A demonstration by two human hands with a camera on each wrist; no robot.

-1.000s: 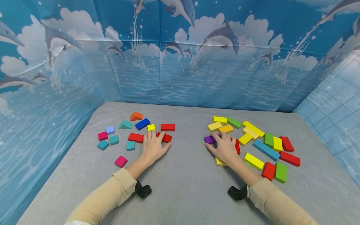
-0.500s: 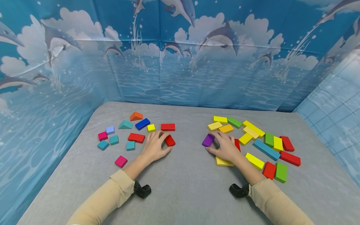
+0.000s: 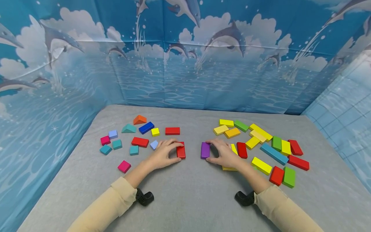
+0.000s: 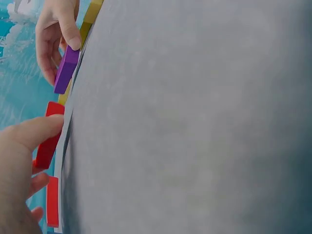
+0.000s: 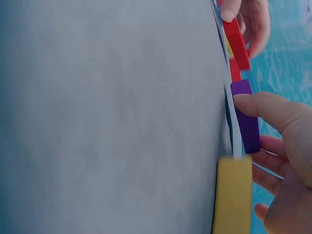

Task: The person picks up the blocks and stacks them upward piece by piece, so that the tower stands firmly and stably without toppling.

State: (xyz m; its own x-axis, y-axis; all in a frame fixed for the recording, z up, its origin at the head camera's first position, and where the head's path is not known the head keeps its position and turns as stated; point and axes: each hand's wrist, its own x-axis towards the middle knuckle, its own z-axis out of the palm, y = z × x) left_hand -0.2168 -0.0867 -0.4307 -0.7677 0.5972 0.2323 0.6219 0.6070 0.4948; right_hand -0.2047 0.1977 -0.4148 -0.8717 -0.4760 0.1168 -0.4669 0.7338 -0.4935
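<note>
Near the middle of the grey table, my left hand (image 3: 164, 154) pinches a red rectangular block (image 3: 181, 150) by its two ends, thumb at the near end. Facing it, my right hand (image 3: 223, 154) grips a purple rectangular block (image 3: 205, 150) the same way. A gap separates the two blocks, which stand roughly parallel. In the left wrist view the thumb presses on the red block (image 4: 49, 139), and the purple block (image 4: 67, 70) shows beyond it. In the right wrist view the purple block (image 5: 245, 117) lies between thumb and fingers.
Left of the hands lie small loose blocks, among them a teal triangle (image 3: 128, 128), a blue block (image 3: 146, 128) and a red block (image 3: 172, 131). Several yellow, green and red blocks, plus a long blue block (image 3: 274, 154), spread at right. A dolphin-print curtain (image 3: 185, 64) hangs behind.
My left hand has drawn the red block rightward and turned it lengthwise. My right hand has brought the purple block leftward and turned it likewise. A pale blue block has come into view behind the left hand.
</note>
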